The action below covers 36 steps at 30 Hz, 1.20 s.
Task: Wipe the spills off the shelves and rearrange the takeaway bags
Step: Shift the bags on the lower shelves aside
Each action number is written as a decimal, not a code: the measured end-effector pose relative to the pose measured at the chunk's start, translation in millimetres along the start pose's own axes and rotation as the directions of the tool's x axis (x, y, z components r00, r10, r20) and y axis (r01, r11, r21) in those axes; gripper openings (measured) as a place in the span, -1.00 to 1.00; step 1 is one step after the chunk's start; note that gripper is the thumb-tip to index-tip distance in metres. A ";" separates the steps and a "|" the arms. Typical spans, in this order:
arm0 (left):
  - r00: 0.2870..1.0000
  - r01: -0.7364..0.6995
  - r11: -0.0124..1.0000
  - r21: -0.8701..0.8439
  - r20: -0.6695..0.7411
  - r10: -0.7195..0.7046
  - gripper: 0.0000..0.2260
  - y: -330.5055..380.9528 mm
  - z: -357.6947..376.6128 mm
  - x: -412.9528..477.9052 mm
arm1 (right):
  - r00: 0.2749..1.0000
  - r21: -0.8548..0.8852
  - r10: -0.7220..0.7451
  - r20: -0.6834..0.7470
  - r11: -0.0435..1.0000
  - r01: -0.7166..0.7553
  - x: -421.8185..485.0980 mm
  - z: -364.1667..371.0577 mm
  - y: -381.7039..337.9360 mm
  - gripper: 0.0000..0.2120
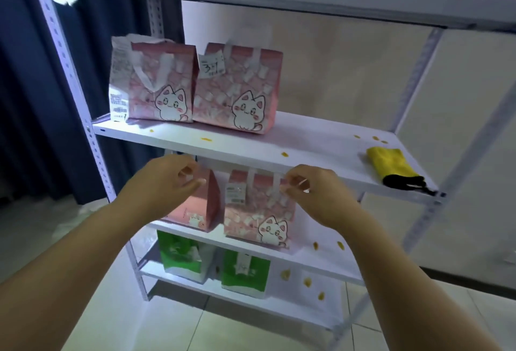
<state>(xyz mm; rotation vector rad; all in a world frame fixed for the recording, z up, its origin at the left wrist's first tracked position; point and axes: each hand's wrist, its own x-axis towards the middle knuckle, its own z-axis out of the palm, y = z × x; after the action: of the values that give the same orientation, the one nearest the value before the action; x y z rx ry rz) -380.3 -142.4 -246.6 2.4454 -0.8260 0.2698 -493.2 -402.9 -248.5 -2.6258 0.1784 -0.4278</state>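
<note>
Left hand (167, 180): raised in front of the shelf edge, fingers loosely curled, thumb and forefinger near the top of a pink bag; gripping nothing that could be made out.
Right hand (310, 186): level with the left, fingertips pinched at the white handle strip of the neighbouring bag; whether actually clamped on it could not be told.
Side-on pink bag (202, 205): just behind the left hand, turned edge-forward, probably needing to be squared up.
Front-facing pink bag (259, 211): between the two hands and slightly beyond, cat print facing out, touching or nearly touching its neighbour.
Upper pink bags (195, 88): above and beyond both hands, pushed together at the left end, likely to free the rest of the board for wiping.
Yellow cloth (391, 166): well to the right of the right hand and higher, lying folded on the shelf, parked within reach but unused.
Spills (284, 154): yellow blobs just above the right hand, more below it beside the bag and further down near the green bags (212, 264); wiping judged not yet done.
Step in hand: judged to be straightening the middle-shelf bags.
</note>
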 end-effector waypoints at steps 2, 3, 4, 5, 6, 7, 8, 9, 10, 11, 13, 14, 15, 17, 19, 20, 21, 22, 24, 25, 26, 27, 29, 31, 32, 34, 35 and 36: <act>1.000 0.009 1.000 -0.001 -0.023 -0.009 -0.76 -15.1 5.0 18.7 | 1.000 0.023 -0.004 -0.012 1.000 0.005 25.9 9.5 3.2 -0.80; 0.999 0.014 1.000 0.004 -0.031 -0.014 -0.76 -22.3 7.7 29.0 | 1.000 0.033 -0.002 -0.016 0.999 0.002 39.3 14.2 6.0 -0.79; 0.999 0.017 1.000 0.010 -0.036 -0.016 -0.76 -29.4 10.5 40.5 | 1.000 0.044 0.007 -0.017 0.999 -0.006 53.5 18.5 9.5 -0.79; 0.999 0.017 1.000 0.015 -0.038 -0.016 -0.76 -36.5 13.0 52.9 | 1.000 0.058 0.020 -0.018 0.998 -0.019 68.4 22.6 13.0 -0.78; 0.999 0.018 1.000 0.022 -0.036 -0.017 -0.76 -42.9 15.1 66.4 | 0.999 0.071 0.032 -0.023 0.997 -0.031 83.5 25.5 16.4 -0.78; 0.999 0.023 0.999 0.030 -0.031 -0.022 -0.75 -48.6 16.6 80.4 | 0.999 0.079 0.041 -0.033 0.996 -0.039 98.8 27.8 19.6 -0.77; 0.999 0.032 0.999 0.035 -0.026 -0.031 -0.75 -53.8 17.6 95.0 | 0.998 0.077 0.047 -0.051 0.996 -0.043 114.6 29.3 22.6 -0.77; 0.999 0.038 0.999 0.039 -0.026 -0.037 -0.74 -58.4 18.3 110.0 | 0.996 0.068 0.052 -0.073 0.997 -0.047 130.6 30.3 25.6 -0.76; 0.999 0.041 0.998 0.041 -0.031 -0.040 -0.74 -62.3 19.1 124.8 | 0.993 0.061 0.061 -0.103 0.997 -0.055 146.7 31.0 28.7 -0.77; 0.998 0.039 0.998 0.044 -0.044 -0.037 -0.72 -66.0 20.0 139.0 | 0.987 0.069 0.077 -0.139 0.995 -0.068 162.7 31.9 31.8 -0.76; 0.997 0.030 0.998 0.046 -0.077 -0.027 -0.69 -73.0 22.8 164.6 | 0.970 0.114 0.130 -0.207 0.988 -0.108 193.2 33.9 37.4 -0.70; 0.995 0.027 0.999 0.046 -0.095 -0.022 -0.68 -76.5 25.0 175.9 | 0.959 0.129 0.156 -0.235 0.983 -0.128 206.9 35.7 39.9 -0.64; 0.994 0.025 0.999 0.039 -0.110 -0.021 -0.65 -79.1 27.8 184.6 | 0.950 0.138 0.179 -0.255 0.979 -0.147 217.9 37.8 41.6 -0.58; 0.992 0.033 0.999 0.012 -0.123 -0.032 -0.61 -85.9 34.4 202.0 | 0.941 0.167 0.228 -0.251 0.968 -0.190 239.6 43.6 43.3 -0.52; 0.992 0.041 0.999 -0.006 -0.118 -0.041 -0.57 -92.6 40.4 216.9 | 0.943 0.183 0.268 -0.199 0.955 -0.233 257.1 50.3 43.1 -0.53; 0.993 0.035 0.999 -0.003 -0.116 -0.036 -0.55 -96.2 43.1 224.1 | 0.943 0.178 0.281 -0.177 0.952 -0.251 264.7 53.4 43.3 -0.56; 0.993 0.028 1.000 -0.002 -0.115 -0.028 -0.54 -99.8 45.3 231.1 | 0.941 0.171 0.293 -0.168 0.949 -0.265 271.6 55.8 43.3 -0.60; 0.993 0.021 1.000 -0.009 -0.119 -0.022 -0.53 -103.2 47.1 237.6 | 0.937 0.167 0.306 -0.169 0.946 -0.279 277.1 57.6 43.5 -0.65; 0.990 0.014 0.999 -0.030 -0.139 -0.018 -0.53 -109.2 49.7 250.2 | 0.925 0.174 0.329 -0.193 0.939 -0.297 285.0 60.0 44.7 -0.74; 0.989 0.013 0.999 -0.032 -0.149 -0.018 -0.53 -112.0 51.0 256.0 | 0.917 0.185 0.341 -0.208 0.934 -0.305 287.2 61.3 45.7 -0.78; 0.988 0.017 0.999 -0.031 -0.153 -0.021 -0.53 -114.5 52.3 262.1 | 0.906 0.202 0.359 -0.223 0.926 -0.318 288.2 62.6 46.8 -0.82; 0.988 0.024 0.999 -0.029 -0.150 -0.028 -0.53 -116.7 53.5 267.7 | 0.893 0.221 0.382 -0.238 0.916 -0.334 287.9 63.9 48.0 -0.85; 0.987 0.041 0.999 -0.021 -0.156 -0.044 -0.57 -119.8 55.4 278.1 | 0.869 0.257 0.413 -0.272 0.902 -0.347 285.1 65.3 51.6 -0.89; 0.982 0.055 0.998 -0.025 -0.181 -0.059 -0.63 -122.7 56.2 288.2 | 0.846 0.307 0.437 -0.306 0.886 -0.346 280.5 64.3 55.0 -0.89; 0.981 0.058 0.998 -0.033 -0.184 -0.063 -0.66 -123.6 56.0 292.8 | 0.832 0.330 0.451 -0.323 0.878 -0.348 278.2 63.3 56.6 -0.89; 0.986 0.026 0.999 -0.037 -0.164 -0.032 -0.77 -124.0 56.2 299.8 | 0.809 0.349 0.466 -0.360 0.871 -0.346 274.8 61.7 60.1 -0.92; 0.989 0.002 0.999 -0.033 -0.150 -0.007 -0.87 -124.1 56.8 302.2 | 0.802 0.353 0.468 -0.371 0.870 -0.344 273.7 61.4 61.4 -0.94; 0.990 -0.019 0.999 -0.029 -0.139 0.015 -0.91 -124.4 58.0 304.5 | 0.797 0.356 0.471 -0.378 0.869 -0.344 273.3 61.4 62.5 -0.95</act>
<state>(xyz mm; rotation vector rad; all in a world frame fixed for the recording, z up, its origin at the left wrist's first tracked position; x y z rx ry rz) -62.3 -244.3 -242.5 2.3622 -0.7843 0.4261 -218.6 -485.6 -256.3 -2.0924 0.7757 -0.8388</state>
